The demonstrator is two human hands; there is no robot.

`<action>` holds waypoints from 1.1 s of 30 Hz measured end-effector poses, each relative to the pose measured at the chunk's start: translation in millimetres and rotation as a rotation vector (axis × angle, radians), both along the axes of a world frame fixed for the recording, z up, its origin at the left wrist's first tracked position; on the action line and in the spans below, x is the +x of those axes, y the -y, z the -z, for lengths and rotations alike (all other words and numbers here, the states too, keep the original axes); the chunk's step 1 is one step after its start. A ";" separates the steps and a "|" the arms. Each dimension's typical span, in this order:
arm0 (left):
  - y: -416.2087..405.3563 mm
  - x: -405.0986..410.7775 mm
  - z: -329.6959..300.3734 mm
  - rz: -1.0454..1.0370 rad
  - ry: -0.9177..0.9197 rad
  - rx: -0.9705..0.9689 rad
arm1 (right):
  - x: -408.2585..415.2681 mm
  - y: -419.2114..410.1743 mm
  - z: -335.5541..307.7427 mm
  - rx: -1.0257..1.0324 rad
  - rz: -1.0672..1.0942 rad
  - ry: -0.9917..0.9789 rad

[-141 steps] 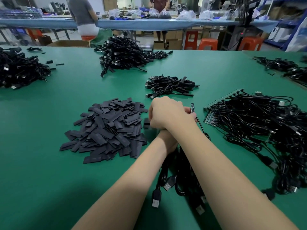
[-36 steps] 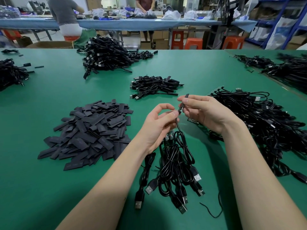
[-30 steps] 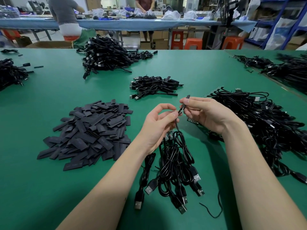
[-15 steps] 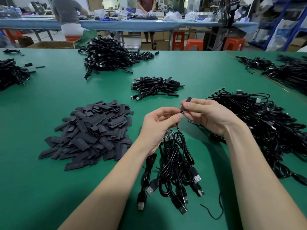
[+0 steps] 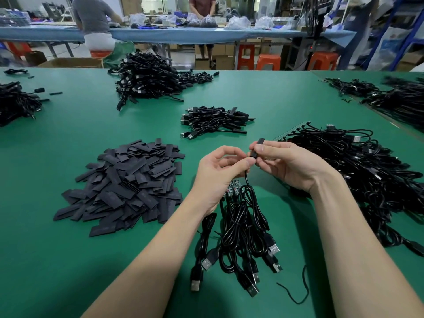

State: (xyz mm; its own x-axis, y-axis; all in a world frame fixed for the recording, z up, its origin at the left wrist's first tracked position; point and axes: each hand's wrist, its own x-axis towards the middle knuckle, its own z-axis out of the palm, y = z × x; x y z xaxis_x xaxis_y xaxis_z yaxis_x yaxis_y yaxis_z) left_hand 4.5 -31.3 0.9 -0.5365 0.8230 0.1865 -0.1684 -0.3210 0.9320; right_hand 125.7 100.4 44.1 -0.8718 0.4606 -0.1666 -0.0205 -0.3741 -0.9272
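Table (image 5: 68, 260): green mat, in use as the work surface.

Heap (image 5: 358, 171): black cables at my right. I judge it the unsleeved stock.

Pile (image 5: 128, 184): flat black sleeves at my left, well apart from both hands.

Bundle (image 5: 243, 228): several cables lying near me below the hands, plugs toward me, small boards (image 5: 234, 188) at the far end.

Right hand (image 5: 289, 166): raised above the table, thumb and forefinger pinching one sleeve (image 5: 256, 149) about its middle. The sleeve stands nearly upright, top end clear of the fingers.

Left hand (image 5: 218, 175): thumb and forefinger pinching the cable (image 5: 246, 177) just under the sleeve's lower end, other fingers loosely curled. The cable hangs from that pinch into the bundle.

Change noted: a second ago the left fingers were arched open beside the cable; they have since closed up against the sleeve's base, and the two pinches now touch. The cable end no longer shows between the hands.

Judgement: the sleeve is being fed over the cable's board end and is close to seated. I cannot tell how deep the board sits inside. Next, I expect it to be set down and another sleeve taken from the pile.
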 end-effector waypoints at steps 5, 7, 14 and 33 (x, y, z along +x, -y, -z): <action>-0.1 0.9 -0.5 -0.003 -0.027 0.023 | -1.3 0.7 2.6 -0.021 0.040 -0.012; 0.4 1.2 -0.5 -0.017 -0.029 0.035 | -1.8 1.6 2.4 -0.029 0.036 -0.017; 2.4 0.0 -0.3 -0.029 -0.038 0.033 | -1.6 2.3 3.7 -0.020 -0.002 -0.016; 2.3 -1.7 -1.4 0.019 0.154 0.088 | -14.6 17.7 2.2 0.192 0.136 -0.152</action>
State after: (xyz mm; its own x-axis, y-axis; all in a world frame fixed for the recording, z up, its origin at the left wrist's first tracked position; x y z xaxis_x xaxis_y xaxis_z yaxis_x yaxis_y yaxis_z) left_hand 2.8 -33.6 2.3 -0.5492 0.8172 0.1752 -0.3136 -0.3958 0.8632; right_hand 111.1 82.7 41.9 -0.8080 0.5858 0.0629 -0.2026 -0.1760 -0.9633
